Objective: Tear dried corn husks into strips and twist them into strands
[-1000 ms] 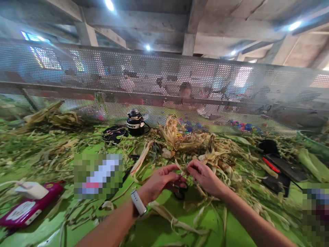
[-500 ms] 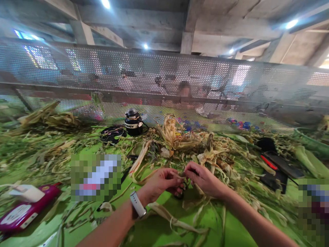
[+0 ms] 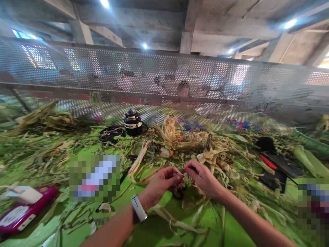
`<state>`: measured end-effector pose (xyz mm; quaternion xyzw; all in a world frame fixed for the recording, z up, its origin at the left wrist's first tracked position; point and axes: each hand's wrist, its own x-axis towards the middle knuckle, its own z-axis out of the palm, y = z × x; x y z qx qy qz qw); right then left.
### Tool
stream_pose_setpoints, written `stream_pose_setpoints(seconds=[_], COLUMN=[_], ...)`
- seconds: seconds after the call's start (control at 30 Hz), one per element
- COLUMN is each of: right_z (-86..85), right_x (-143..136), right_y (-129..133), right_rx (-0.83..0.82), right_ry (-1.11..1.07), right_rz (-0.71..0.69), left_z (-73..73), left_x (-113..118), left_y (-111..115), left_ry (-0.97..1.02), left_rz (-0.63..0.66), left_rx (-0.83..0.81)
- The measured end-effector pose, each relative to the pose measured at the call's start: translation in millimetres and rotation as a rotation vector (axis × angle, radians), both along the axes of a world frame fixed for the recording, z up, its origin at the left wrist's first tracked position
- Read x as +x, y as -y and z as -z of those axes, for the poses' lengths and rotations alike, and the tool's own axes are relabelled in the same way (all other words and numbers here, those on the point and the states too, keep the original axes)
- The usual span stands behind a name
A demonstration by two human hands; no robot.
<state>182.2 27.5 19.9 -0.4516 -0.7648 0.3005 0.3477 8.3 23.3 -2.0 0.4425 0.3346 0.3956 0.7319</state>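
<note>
My left hand (image 3: pixel 168 180), with a white watch band (image 3: pixel 139 208) on its wrist, is closed in a pinch on a thin strip of dried husk (image 3: pixel 178 170) at the centre. Close by on its right, my right hand (image 3: pixel 199 175) has thumb and fingertips pressed together beside the strip's end; what it pinches is too small to make out. Dark scissor-like loops (image 3: pixel 178 195) show just under my left hand. Loose pale husk strips (image 3: pixel 180 224) lie on the green table (image 3: pixel 154 236) below the hands.
Dried husks (image 3: pixel 185 139) are heaped beyond the hands. Behind stand a black jar (image 3: pixel 133 122) and a perforated metal screen (image 3: pixel 154 82), with people visible through it. A magenta power strip (image 3: pixel 25 209) lies at left, a dark phone (image 3: pixel 284 164) at right, near a green basket (image 3: pixel 313 140).
My left hand's fingers have shifted slightly, and the pinched strip now tilts up above the thumb. My right hand has moved a little left and up. The dark loops show more.
</note>
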Motion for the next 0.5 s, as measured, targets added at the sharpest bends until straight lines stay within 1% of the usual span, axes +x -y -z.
stream_pose_setpoints(seconds=[0.13, 0.23, 0.3, 0.37, 0.43, 0.5], right_z=[2.2, 3.7, 5.1, 6.8, 8.3, 9.0], right_x=[-1.5, -3.4, -4.6, -5.9, -7.1, -8.2], right_y=[-0.2, -0.1, 0.2, 0.6, 1.3, 2.2], right_rx=[-0.021, -0.037, -0.063, -0.115, -0.160, -0.161], right_ry=[-0.008, -0.017, -0.033, -0.060, -0.090, -0.104], right_rz=[-0.015, -0.016, -0.008, -0.005, -0.006, 0.009], left_z=[-1.6, -5.3, -5.1, -1.7, 2.5, 4.2], left_x=[-0.3, 0.8, 2.7, 4.6, 5.4, 4.5], left_y=[0.5, 3.0, 4.1, 3.8, 2.4, 0.8], left_ry=[-0.069, -0.114, -0.141, -0.147, -0.148, -0.174], left_rz=[0.032, 0.031, 0.027, 0.024, 0.023, 0.042], left_rx=[0.008, -0.017, -0.026, 0.008, 0.076, 0.147])
